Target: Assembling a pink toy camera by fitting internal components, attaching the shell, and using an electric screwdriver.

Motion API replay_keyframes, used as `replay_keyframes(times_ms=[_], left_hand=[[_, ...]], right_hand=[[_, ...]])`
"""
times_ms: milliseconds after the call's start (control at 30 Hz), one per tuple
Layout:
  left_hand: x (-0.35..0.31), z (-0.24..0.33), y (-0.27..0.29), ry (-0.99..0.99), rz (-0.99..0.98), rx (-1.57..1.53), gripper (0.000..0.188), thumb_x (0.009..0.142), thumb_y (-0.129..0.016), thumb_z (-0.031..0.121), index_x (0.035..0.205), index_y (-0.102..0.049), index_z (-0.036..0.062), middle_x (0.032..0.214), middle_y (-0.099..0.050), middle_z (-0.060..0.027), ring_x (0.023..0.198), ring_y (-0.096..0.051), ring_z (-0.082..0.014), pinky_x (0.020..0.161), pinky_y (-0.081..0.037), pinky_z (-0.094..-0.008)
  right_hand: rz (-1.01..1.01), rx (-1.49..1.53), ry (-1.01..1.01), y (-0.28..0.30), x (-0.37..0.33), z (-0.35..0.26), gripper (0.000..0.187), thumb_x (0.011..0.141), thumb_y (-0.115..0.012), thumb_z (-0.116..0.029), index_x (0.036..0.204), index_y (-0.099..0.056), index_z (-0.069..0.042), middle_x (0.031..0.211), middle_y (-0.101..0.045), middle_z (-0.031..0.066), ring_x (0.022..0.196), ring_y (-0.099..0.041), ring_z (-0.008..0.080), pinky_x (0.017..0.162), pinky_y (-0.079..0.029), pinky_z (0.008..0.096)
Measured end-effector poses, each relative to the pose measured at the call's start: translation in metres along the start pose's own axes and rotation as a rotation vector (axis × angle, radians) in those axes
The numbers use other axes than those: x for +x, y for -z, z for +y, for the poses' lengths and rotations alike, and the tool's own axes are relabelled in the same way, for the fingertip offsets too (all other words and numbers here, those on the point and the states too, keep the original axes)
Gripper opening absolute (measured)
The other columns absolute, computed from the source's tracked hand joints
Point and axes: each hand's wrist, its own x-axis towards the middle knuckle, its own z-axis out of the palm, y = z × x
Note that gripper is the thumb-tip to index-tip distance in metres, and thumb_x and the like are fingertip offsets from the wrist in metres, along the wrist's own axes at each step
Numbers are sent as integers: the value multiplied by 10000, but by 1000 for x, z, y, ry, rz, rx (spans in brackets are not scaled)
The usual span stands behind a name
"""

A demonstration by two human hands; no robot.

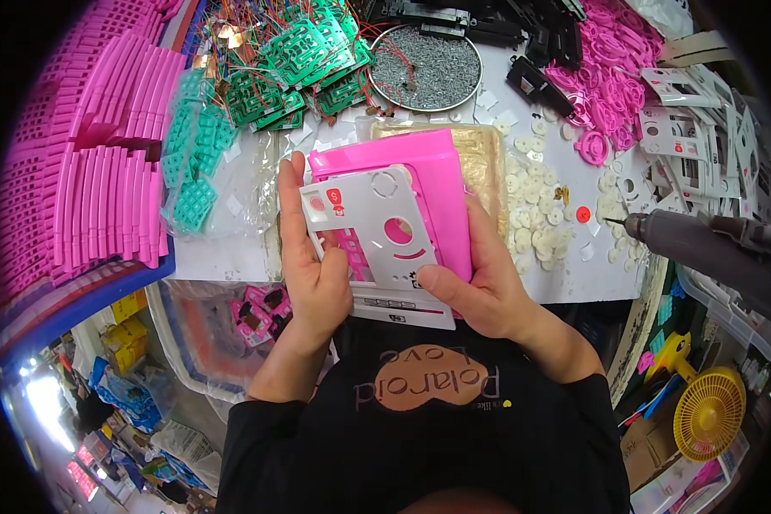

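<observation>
A white plastic faceplate [370,224], with a round hole, a rectangular cutout and small red and black prints, lies tilted over a bright pink plastic panel [439,167]. My left hand [311,270] grips their left side, its fingers along the edge and its thumb folded in. From the right, my right hand [488,291] wraps round the pink panel, with the thumb pressed on the faceplate's lower right edge. The pair is held above the table's front part, partly over a gold-coloured tray [488,163]. The underside of the pink panel is hidden.
Pink panels [103,206] stand stacked at left beside teal keypads [193,201]. Green circuit boards [304,51] with wires and a bowl of screws [424,73] are behind. White discs [540,201], white faceplates [685,133] and a power screwdriver [685,236] are at right.
</observation>
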Motion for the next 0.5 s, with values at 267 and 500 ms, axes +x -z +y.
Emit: replay_keyframes(times_ms=[267, 500], left_hand=[[0, 5, -1, 62, 19, -82, 924, 736, -308, -171, 1613, -66, -5, 1669, -135, -172, 1530, -195, -264, 1231, -191, -378], [-9, 34, -1, 78, -21, -113, 848, 840, -379, -102, 1615, -50, -1, 1643, -203, -162, 1470, -314, -246, 1196, -248, -372]], right_hand=[[-53, -95, -29, 4, 3, -2, 705, 982, -636, -121, 1539, -228, 24, 1414, -472, 111, 1293, -463, 166, 1092, -380, 334], [29, 297, -79, 2, 8, 10, 602, 986, -602, -84, 1507, -314, 6, 1362, -532, 99, 1241, -514, 163, 1052, -428, 335]])
